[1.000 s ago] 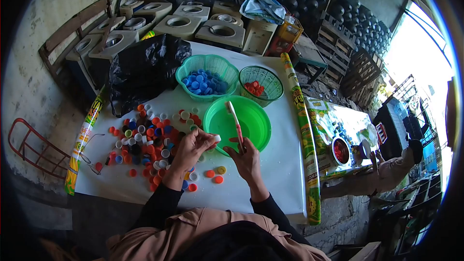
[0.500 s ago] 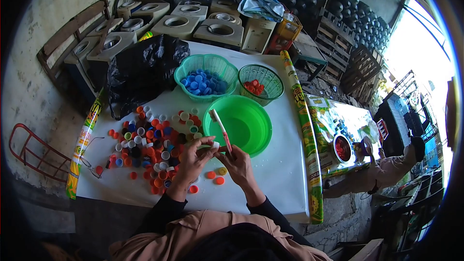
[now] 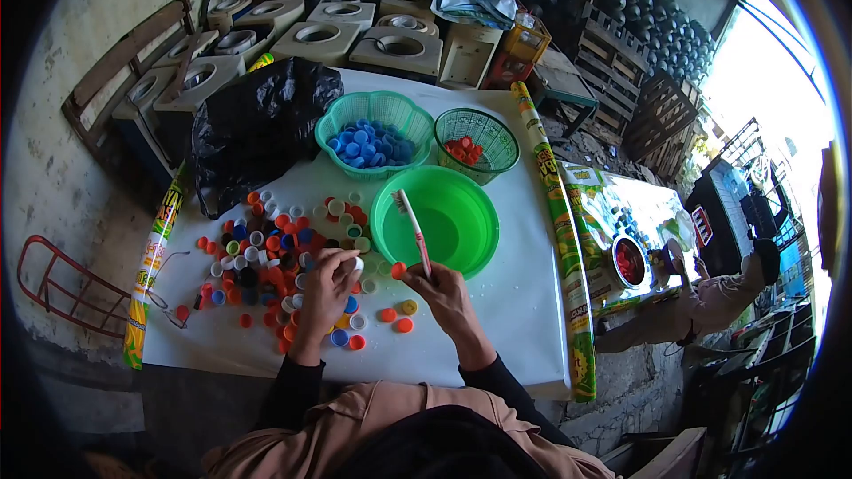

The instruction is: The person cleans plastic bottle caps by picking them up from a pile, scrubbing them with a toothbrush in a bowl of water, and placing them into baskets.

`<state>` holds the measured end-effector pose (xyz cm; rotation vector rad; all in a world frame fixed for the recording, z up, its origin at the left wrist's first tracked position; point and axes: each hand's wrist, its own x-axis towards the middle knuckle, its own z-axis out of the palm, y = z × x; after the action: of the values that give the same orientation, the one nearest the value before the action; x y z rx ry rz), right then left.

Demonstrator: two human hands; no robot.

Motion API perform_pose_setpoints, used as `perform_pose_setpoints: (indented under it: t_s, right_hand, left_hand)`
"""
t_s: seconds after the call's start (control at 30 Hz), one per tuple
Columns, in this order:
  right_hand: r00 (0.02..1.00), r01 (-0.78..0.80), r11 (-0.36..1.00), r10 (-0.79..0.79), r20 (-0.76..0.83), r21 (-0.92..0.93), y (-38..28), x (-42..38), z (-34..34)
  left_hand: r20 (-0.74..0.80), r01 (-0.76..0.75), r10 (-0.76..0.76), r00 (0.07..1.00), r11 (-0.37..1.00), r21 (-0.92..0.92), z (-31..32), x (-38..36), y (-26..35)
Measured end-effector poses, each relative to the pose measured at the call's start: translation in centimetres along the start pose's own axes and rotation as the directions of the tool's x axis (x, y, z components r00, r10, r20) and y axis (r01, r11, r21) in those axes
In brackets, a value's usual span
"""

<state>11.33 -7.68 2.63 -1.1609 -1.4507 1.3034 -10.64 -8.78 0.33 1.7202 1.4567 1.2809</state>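
Note:
My left hand (image 3: pixel 325 293) pinches a white bottle cap (image 3: pixel 358 263) at its fingertips, over the edge of a pile of mixed caps (image 3: pixel 257 257). In my right hand (image 3: pixel 444 303) is a toothbrush (image 3: pixel 412 226) with a white and red handle, held upright with the bristles up. An orange bottle cap (image 3: pixel 398 270) shows at the fingertips of that same hand. Just beyond both hands stands a green basin (image 3: pixel 484 253), and the brush head overlaps it in view. Several loose caps, among them a yellow one (image 3: pixel 408 307), lie between my wrists.
A light green basket (image 3: pixel 333 158) holds blue caps; a darker green basket (image 3: pixel 506 164) beside it holds red ones. A black plastic bag (image 3: pixel 257 124) lies at the back left. Rolled patterned edges (image 3: pixel 564 248) flank the white table. Another person (image 3: pixel 719 306) works at a table on the right.
My hands have drawn apart, the left moving left with the white cap. An orange cap now shows at my right fingertips. The toothbrush stays in my right hand.

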Motion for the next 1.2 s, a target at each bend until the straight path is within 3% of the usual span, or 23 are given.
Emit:
perform_pose_setpoints:
  t_s: [0.03, 0.07, 0.17, 0.2, 0.37, 0.47, 0.53, 0.6, 0.7, 0.8, 1.0, 1.1, 1.2]
  right_hand:
    - [1.000, 0.000, 1.000, 0.000, -0.010, 0.019, -0.2, 0.1, -0.3]
    - [1.000, -0.018, 0.999, 0.019, -0.013, 0.045, -0.6, 0.0, -0.5]
    - [0.992, -0.125, 0.985, 0.126, -0.005, 0.118, -2.1, -0.1, -0.9]
    - [0.991, -0.132, 0.981, 0.134, -0.002, 0.142, -2.0, -0.1, -1.1]
    - [0.995, -0.090, 0.985, 0.094, -0.017, 0.146, -1.3, 0.9, -1.8]
    - [0.999, -0.001, 1.000, 0.000, -0.040, -0.027, 0.3, 1.8, -3.3]
    - [0.980, 0.078, 0.940, -0.134, -0.149, -0.332, 0.3, 2.0, -4.0]
    - [0.926, 0.058, 0.779, -0.276, -0.258, -0.624, -0.8, 1.7, -4.1]
    - [0.879, -0.104, 0.528, -0.347, -0.326, -0.843, -1.5, 1.6, -4.4]
    - [0.960, -0.029, 0.382, -0.248, -0.133, -0.924, 0.7, 1.7, -5.8]
    - [0.890, -0.131, 0.548, -0.302, -0.341, -0.826, -1.7, -0.4, -4.0]
    - [0.904, -0.056, 0.600, -0.309, -0.296, -0.798, -0.8, -1.4, -3.6]
    - [0.884, -0.086, 0.610, -0.318, -0.343, -0.788, -0.5, -1.2, -4.2]
  left_hand:
    - [-0.024, -0.130, 0.138, 0.990, 0.970, 0.206, 0.0, 0.1, -0.3]
    - [-0.067, -0.136, 0.157, 0.985, 0.962, 0.238, 0.3, -0.2, -0.5]
    - [-0.004, -0.216, 0.220, 0.975, 0.960, 0.180, 0.7, 0.8, 1.5]
    - [0.075, -0.131, 0.126, 0.989, 0.990, 0.055, 1.0, 1.2, 2.3]
    - [0.242, -0.116, 0.150, 0.959, 0.982, -0.148, 3.5, 3.3, 4.4]
    - [0.246, -0.128, 0.157, 0.956, 0.983, -0.133, 4.1, 4.5, 4.4]
    - [0.191, -0.133, 0.150, 0.970, 0.986, -0.100, 4.9, 5.0, 3.6]
    - [0.163, -0.127, 0.127, 0.978, 0.992, -0.008, 5.2, 5.7, 3.3]
    - [0.141, -0.132, 0.120, 0.983, 0.988, 0.076, 5.9, 6.7, 2.9]
    - [0.158, -0.174, 0.150, 0.976, 0.972, 0.157, 7.0, 8.0, 1.6]
    - [0.146, -0.146, 0.135, 0.980, 0.987, 0.071, 8.8, 10.6, -0.7]
    - [0.204, -0.056, 0.061, 0.977, 0.998, -0.034, 9.5, 11.1, -1.7]
    - [0.225, -0.008, 0.031, 0.974, 0.995, -0.100, 9.7, 11.1, -1.8]
